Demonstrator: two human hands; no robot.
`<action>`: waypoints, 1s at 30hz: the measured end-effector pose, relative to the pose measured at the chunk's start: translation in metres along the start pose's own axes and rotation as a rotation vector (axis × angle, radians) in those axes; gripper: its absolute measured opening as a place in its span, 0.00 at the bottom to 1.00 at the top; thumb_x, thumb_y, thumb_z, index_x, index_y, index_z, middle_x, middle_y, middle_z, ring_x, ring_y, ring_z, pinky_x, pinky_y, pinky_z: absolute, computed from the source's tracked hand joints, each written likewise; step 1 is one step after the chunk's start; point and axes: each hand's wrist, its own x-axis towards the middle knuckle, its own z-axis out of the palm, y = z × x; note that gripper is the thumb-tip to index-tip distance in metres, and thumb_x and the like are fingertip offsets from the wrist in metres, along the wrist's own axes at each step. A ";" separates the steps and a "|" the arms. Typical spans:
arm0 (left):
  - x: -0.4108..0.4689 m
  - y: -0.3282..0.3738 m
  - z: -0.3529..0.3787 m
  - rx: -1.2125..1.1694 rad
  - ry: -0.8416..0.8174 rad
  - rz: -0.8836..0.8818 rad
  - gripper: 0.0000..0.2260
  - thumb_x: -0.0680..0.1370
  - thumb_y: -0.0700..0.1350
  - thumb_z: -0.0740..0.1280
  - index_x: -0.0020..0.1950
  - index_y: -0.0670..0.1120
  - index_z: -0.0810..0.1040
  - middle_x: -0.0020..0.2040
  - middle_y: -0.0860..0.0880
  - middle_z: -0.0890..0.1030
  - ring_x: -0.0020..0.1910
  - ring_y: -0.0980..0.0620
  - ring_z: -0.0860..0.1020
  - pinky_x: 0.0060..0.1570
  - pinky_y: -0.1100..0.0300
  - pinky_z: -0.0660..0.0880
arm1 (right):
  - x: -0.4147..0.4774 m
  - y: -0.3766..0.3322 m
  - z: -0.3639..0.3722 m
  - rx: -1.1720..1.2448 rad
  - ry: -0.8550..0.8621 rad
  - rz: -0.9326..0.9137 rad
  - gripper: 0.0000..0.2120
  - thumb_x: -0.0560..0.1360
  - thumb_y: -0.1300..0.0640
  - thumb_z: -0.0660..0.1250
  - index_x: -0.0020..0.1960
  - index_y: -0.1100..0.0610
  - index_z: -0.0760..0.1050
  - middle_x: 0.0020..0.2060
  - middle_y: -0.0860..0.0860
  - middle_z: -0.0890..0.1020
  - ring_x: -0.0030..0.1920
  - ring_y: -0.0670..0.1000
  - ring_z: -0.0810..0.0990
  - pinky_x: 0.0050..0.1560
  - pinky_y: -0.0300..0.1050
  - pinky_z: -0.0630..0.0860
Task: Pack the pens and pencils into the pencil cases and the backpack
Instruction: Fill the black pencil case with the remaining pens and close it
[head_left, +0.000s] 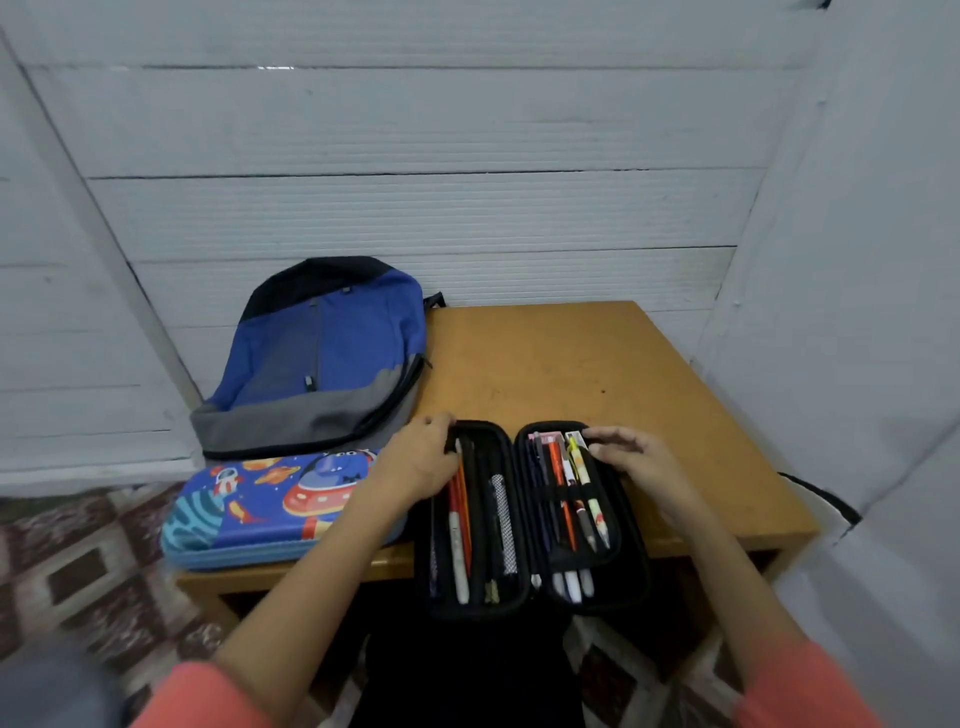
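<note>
A black pencil case (631, 558) lies open like a book at the table's front edge, hanging partly over it. Both halves hold several pens and pencils (460, 525), the right ones under elastic bands. My left hand (423, 460) grips the far end of the left half. My right hand (631, 460) holds the far end of the right half, fingers on the rim. A blue space-print pencil case (260, 506) lies zipped closed to the left. A blue, grey and black backpack (322, 358) lies flat behind it.
The small wooden table (571, 364) stands against a white panelled wall (415, 156), with white walls close on both sides. A patterned floor (78, 571) shows at the left and below. A dark cable (826, 493) hangs by the table's right edge.
</note>
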 end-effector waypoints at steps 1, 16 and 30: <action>0.001 0.000 -0.002 0.035 -0.033 -0.015 0.21 0.78 0.44 0.61 0.71 0.45 0.66 0.65 0.39 0.72 0.64 0.39 0.72 0.61 0.51 0.69 | 0.001 0.000 0.000 0.007 0.009 0.003 0.08 0.76 0.63 0.68 0.53 0.55 0.81 0.45 0.51 0.85 0.40 0.44 0.82 0.34 0.31 0.75; 0.007 0.002 -0.007 0.201 -0.064 -0.079 0.23 0.81 0.56 0.56 0.70 0.44 0.65 0.61 0.39 0.77 0.63 0.40 0.73 0.74 0.46 0.54 | -0.003 0.006 -0.004 0.011 0.084 0.012 0.12 0.73 0.66 0.71 0.55 0.57 0.81 0.46 0.51 0.84 0.28 0.36 0.77 0.26 0.30 0.69; 0.001 0.019 -0.008 -0.297 -0.152 -0.027 0.43 0.69 0.58 0.75 0.76 0.46 0.56 0.70 0.43 0.69 0.68 0.45 0.69 0.63 0.54 0.67 | -0.008 0.008 -0.004 0.010 0.186 0.037 0.07 0.73 0.69 0.68 0.48 0.60 0.77 0.35 0.55 0.79 0.29 0.49 0.77 0.23 0.38 0.72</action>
